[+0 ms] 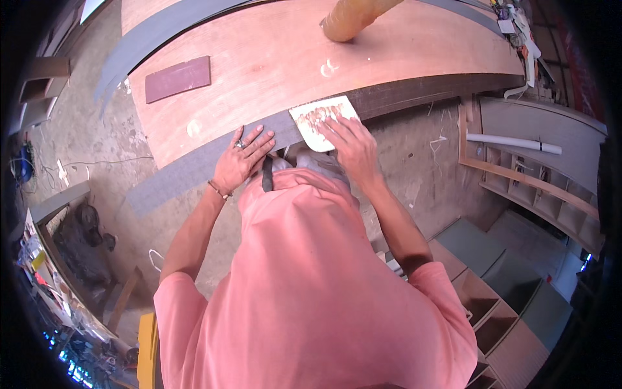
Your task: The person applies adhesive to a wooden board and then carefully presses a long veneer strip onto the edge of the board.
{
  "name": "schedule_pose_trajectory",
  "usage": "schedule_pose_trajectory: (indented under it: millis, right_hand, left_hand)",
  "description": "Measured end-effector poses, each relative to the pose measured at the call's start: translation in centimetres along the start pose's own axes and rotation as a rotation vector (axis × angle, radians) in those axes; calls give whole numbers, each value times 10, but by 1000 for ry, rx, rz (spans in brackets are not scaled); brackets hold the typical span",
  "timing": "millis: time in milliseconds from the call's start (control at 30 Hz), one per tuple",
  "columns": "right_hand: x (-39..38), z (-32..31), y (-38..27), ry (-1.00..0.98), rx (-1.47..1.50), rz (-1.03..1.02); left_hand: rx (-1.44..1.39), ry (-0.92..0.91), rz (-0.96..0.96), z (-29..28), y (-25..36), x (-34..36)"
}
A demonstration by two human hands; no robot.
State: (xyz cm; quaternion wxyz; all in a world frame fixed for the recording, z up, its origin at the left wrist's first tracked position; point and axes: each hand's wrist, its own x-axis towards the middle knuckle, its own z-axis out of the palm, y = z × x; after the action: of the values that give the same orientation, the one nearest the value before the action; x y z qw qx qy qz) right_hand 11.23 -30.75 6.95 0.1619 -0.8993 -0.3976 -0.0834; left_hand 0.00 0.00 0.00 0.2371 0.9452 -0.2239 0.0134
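Observation:
A long grey strip (188,172) lies along the near edge of the wooden board, and its right stretch (440,89) looks dark brown. My left hand (245,159) rests flat on the grey part, fingers stretched out, a ring on one finger. In my right hand (355,148) is a cream-coloured flat spreader (310,123) with rounded corners and brown smears across its face. My fingers lie over its right side; the thumb is hidden. The spreader sits over the strip where grey meets brown, just right of my left hand.
On the pale wooden board (259,71) lie a maroon rectangular piece (178,79) and, at the far side, a yellowish-brown cylinder (353,19). Another grey strip (155,39) curves along the back. Wooden shelving (531,181) stands right, open compartments (476,292) lower right.

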Motion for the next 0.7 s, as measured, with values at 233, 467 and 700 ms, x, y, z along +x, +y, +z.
schedule_pose_trajectory:
  millis: [233,467,700]
  right_hand:
    - [-1,-15,-19,-144,84,42]
    - [-23,-50,-13,-191,111,26]
    - [-2,-28,39,7,-42,-21]
  left_hand:
    - [32,-26,-9,-2,-4,0]
    - [25,17,0,3,-4,-1]
    - [36,20,3,1,0,0]
